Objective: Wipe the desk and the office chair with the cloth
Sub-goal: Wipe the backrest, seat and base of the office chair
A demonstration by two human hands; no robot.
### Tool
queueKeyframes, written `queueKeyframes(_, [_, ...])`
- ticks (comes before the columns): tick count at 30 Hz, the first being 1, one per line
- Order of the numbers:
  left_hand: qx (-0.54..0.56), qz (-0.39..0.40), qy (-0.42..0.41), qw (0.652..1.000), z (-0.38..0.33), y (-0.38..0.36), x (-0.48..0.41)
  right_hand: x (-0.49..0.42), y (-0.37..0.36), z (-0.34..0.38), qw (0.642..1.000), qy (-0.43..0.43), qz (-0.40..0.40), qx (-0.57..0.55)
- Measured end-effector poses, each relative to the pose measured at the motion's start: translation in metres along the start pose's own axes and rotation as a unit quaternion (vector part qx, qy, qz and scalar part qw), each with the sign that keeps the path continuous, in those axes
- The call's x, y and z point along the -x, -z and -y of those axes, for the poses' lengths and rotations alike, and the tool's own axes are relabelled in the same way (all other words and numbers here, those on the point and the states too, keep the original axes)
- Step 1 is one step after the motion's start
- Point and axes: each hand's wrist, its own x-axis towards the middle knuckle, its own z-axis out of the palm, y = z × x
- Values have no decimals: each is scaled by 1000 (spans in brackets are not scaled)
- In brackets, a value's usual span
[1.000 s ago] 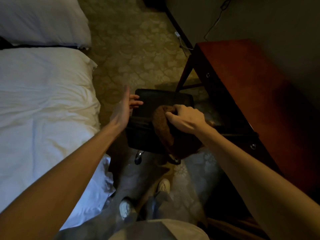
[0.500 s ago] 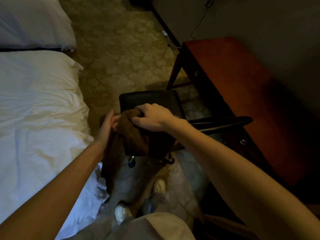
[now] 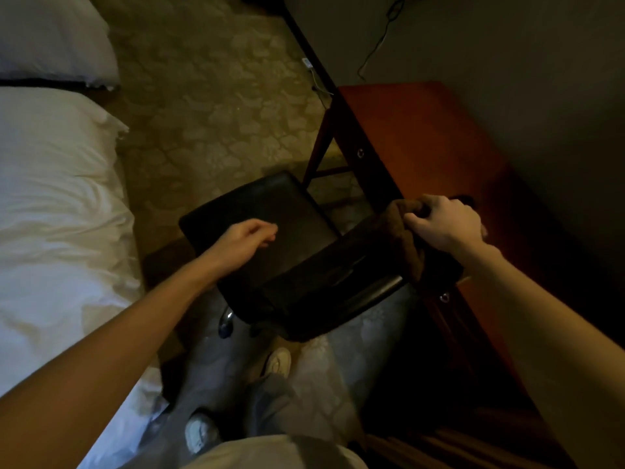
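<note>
A black office chair [image 3: 267,214] stands between the bed and the reddish wooden desk [image 3: 426,147], its backrest toward me. My right hand [image 3: 443,223] grips a brown cloth [image 3: 402,228] bunched on the right end of the backrest top, close to the desk's front edge. My left hand [image 3: 247,236] hovers over the seat with its fingers loosely curled and holds nothing.
A white bed [image 3: 57,214] fills the left side, with a pillow [image 3: 50,35] at the top left. Patterned carpet [image 3: 209,103] lies beyond the chair. A cable [image 3: 378,45] runs down the wall behind the desk. My feet [image 3: 277,362] stand just behind the chair.
The chair has turned, its backrest swinging to the right toward the desk. My right hand went right with the cloth. My left hand left the chair's back edge and now hangs over the seat.
</note>
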Motion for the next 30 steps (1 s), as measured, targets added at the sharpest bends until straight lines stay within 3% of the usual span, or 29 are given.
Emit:
queueKeyframes(5, [-20,16,59,998,8,-27,-41,-53,10,-23,988,-82,-47,-122])
queueKeyframes(8, [-5,22,60,998,-6,-47,-69,-82,11,-30,984,-101,-78,-125])
queueKeyframes(11, [5,56,59,997,-26,-67,-92,-105,6,-27,995,-71,-48,-46])
queueKeyframes(15, [10,99,53,994,-52,-86,-115,-118,-11,-28,993,52,-57,86])
queueKeyframes(23, [-43,81,94,991,-49,-46,-141,-132,-9,-38,983,87,-144,78])
queueKeyframes(26, [-64,94,121,986,-44,-18,-156,-134,-9,-22,987,61,-123,87])
queueKeyframes(30, [-112,110,129,979,-50,10,-195,-133,-45,26,993,-35,-94,59])
